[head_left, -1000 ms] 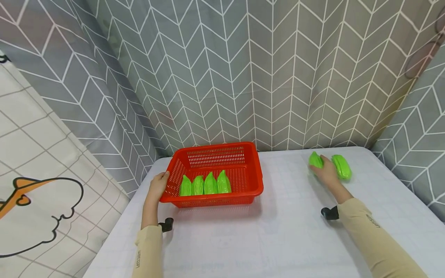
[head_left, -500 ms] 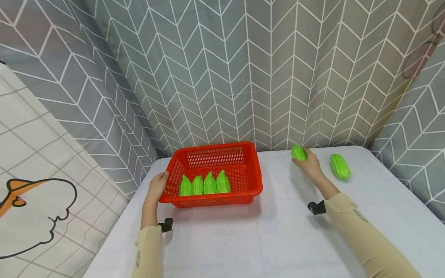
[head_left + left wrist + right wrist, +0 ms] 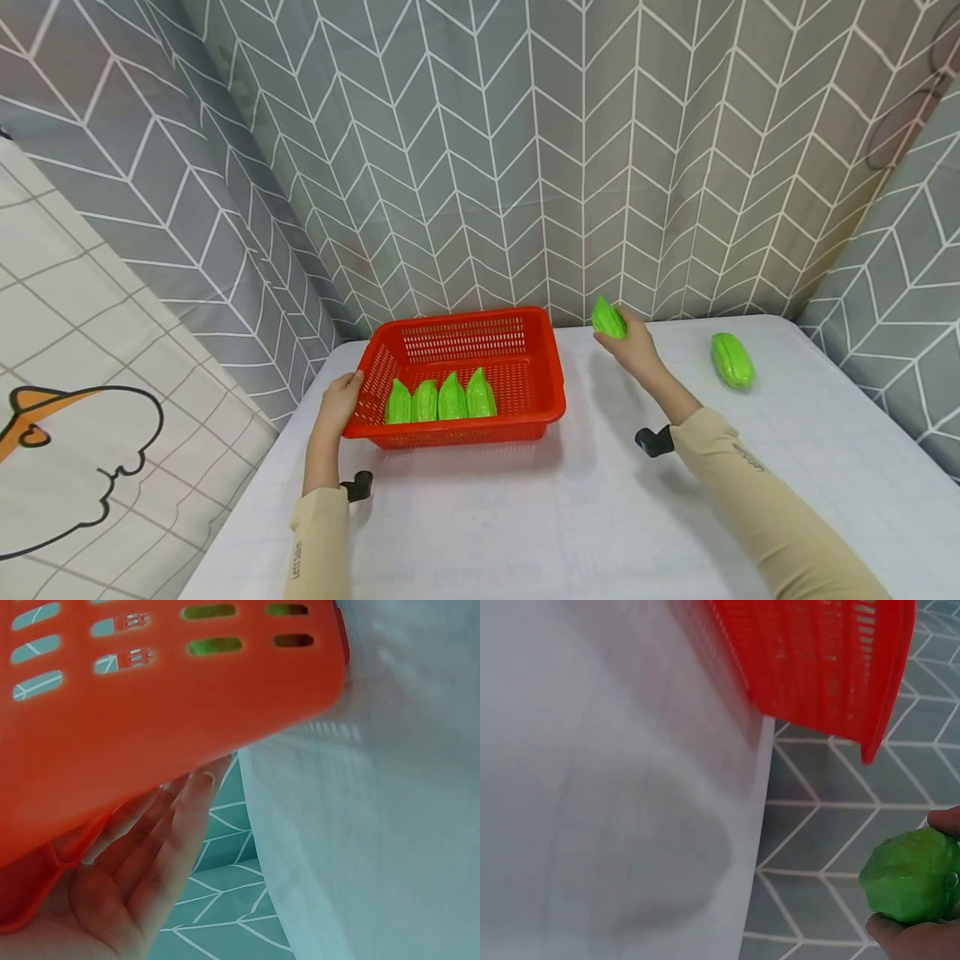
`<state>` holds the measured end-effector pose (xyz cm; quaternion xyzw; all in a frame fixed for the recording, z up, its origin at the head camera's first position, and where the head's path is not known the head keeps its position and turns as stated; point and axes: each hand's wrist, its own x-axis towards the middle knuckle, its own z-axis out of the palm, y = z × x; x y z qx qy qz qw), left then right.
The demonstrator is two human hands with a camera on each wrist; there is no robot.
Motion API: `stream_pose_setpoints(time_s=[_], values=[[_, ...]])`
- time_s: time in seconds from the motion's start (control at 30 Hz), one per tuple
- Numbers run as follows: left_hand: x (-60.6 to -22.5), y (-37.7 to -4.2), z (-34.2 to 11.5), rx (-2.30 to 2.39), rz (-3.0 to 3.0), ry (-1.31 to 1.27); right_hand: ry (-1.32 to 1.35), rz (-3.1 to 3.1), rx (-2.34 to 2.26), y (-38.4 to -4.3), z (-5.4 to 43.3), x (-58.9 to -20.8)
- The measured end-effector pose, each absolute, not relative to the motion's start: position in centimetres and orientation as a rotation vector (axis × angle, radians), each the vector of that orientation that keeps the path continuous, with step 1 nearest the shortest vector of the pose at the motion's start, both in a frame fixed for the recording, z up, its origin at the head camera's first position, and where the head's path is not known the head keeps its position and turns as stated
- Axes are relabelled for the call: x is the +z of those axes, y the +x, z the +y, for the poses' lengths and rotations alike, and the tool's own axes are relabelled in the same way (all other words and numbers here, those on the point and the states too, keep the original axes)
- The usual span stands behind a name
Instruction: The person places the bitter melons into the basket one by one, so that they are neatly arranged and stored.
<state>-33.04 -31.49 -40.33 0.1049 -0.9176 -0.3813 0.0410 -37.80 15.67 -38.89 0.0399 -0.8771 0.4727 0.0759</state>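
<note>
In the head view, my left hand (image 3: 341, 398) grips the left rim of a red plastic basket (image 3: 468, 431). The left wrist view shows the fingers (image 3: 161, 855) beneath the rim, along the basket's outer wall. Inside, several bright green, ridged gourds (image 3: 452, 397) with pointed tips stand in a row along the near side. My right hand (image 3: 636, 343) holds another green gourd (image 3: 609, 318) between thumb and fingers, raised above the table to the right of the basket. From the right wrist, the gourd's rounded end (image 3: 907, 877) shows, apart from the basket.
One more green gourd (image 3: 732, 360) lies at the far right of the white-covered table (image 3: 480, 517). Grey patterned curtains (image 3: 570, 167) hang right behind the table's back edge. Black wrist mounts (image 3: 655, 442) stick out from both sleeves.
My right hand has carried its gourd leftward from beside the other gourd toward the basket, lifting it. The left hand and the basket have stayed in place.
</note>
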Motion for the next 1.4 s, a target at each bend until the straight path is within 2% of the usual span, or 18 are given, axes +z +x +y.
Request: stream_pose_setpoints(time_s=[0.37, 0.77, 1.07, 1.4], values=[[-40.1, -33.2, -31.8, -1.140, -2.823, 0.295, 0.307, -2.513, 1.509, -38.0, 11.1, -37.4], [-40.5, -32.9, -31.6, -1.159, -2.821, 0.325, 0.396, -2.561, 1.555, -36.6, 5.3, -36.7], [-40.5, -32.8, -31.6, -1.158, -2.816, 0.321, 0.433, -2.633, 1.562, -36.0, 2.0, -37.3], [-40.5, -32.9, -31.6, -1.147, -2.814, 0.315, 0.387, -2.788, 1.528, -35.5, 0.6, -38.5]])
